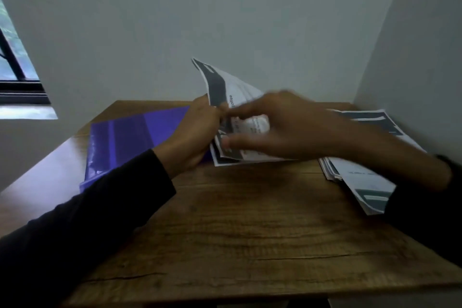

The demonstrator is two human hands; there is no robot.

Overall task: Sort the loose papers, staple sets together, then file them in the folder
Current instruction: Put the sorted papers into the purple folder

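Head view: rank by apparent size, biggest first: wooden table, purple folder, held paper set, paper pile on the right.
1. wooden table, by far the largest.
2. purple folder, partly hidden by the left hand.
3. paper pile and held paper set: both partly hidden, too close to rank.

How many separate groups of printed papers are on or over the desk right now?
2: a printed paper set gripped at centre by the left hand, and a loose printed stack on the wooden desk's right edge. Individual sheets can't be counted.
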